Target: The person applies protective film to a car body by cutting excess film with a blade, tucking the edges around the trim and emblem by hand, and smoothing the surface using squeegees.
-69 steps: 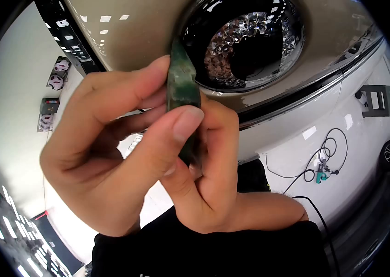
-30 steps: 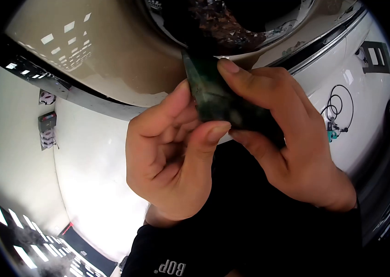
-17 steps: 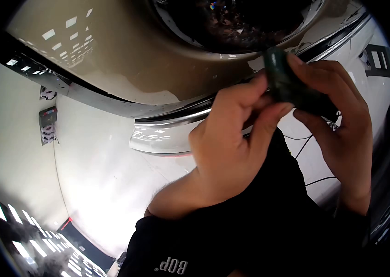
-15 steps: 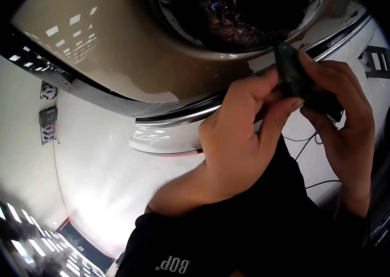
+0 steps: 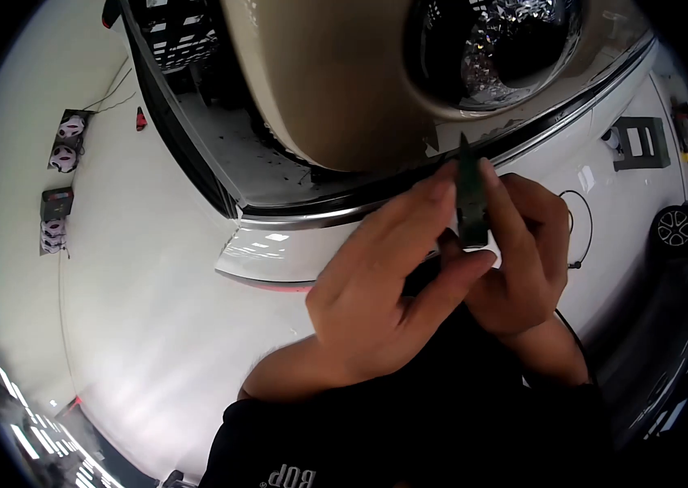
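Between my two hands is a dark green wedge-shaped piece [image 5: 471, 203], its thin pointed end upward. My left hand [image 5: 393, 276] pinches it from the left with thumb and fingers. From the right, my right hand [image 5: 523, 252] grips it with bent fingers, its thumb partly hidden behind my left thumb. Just above the tip lies the beige car panel [image 5: 336, 89] with a ragged edge in its surface colour, beside a round crystal-filled lamp [image 5: 498, 53]. A chrome strip [image 5: 311, 218] runs below the panel. The piece and the panel look apart.
A black cable [image 5: 590, 224] lies on the pale floor [image 5: 165, 325] at right. Beyond it stand a grey step stool [image 5: 642, 143] and a dark car's wheel [image 5: 674, 228]. Reels and a box [image 5: 56, 201] line the left wall. A small red object [image 5: 141, 119] is on the floor.
The view has shifted, showing more of the panel's left edge and the whole lamp. Both hands are lower and further left in view; the green piece has turned from slanted to upright, narrow side toward me.
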A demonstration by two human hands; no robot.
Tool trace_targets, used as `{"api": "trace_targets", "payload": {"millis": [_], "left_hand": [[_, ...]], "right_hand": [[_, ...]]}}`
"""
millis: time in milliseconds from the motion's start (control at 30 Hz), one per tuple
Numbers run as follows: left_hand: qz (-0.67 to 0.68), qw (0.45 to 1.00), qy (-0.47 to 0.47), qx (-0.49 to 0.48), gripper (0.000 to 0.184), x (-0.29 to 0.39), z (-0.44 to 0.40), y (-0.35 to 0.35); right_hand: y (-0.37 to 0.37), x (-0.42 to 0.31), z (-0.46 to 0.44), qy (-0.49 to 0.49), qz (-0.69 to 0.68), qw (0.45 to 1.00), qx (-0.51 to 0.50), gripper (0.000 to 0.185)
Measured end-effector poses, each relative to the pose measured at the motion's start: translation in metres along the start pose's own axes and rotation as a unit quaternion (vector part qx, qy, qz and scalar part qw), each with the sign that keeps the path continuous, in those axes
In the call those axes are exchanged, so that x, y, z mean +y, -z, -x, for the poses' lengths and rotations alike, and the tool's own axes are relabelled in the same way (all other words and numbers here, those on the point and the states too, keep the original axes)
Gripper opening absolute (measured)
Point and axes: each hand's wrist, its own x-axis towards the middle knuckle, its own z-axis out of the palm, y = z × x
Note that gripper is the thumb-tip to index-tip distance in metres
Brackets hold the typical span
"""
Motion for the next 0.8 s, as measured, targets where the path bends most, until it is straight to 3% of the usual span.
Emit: {"api": "trace_targets", "payload": {"millis": [100,200,267,600,800], "left_hand": [[-0.004,1.0,0.014,0.027,0.055,-0.004,0.003,0.02],[0.038,0.989,0.084,0.118,0.053,-0.008,0.001,0.012],[0.064,0.983,0.126,0.12,0.053,-0.013,0.0,0.01],[-0.001,0.998,0.015,0.057,0.048,-0.008,-0.021,0.024],[-0.032,0.995,-0.08,-0.046,0.045,0.005,-0.028,0.039]], "right_hand": [[-0.024,-0.007,-0.009,0.045,0.018,0.997,0.055,0.061],[-0.035,-0.002,-0.013,0.074,0.07,0.992,0.075,0.056],[-0.034,0.005,-0.012,0.088,0.107,0.988,0.068,0.053],[-0.027,0.0,-0.034,0.081,0.108,0.989,0.064,0.046],[0.014,-0.005,-0.052,0.052,0.028,0.997,-0.049,0.052]]}}
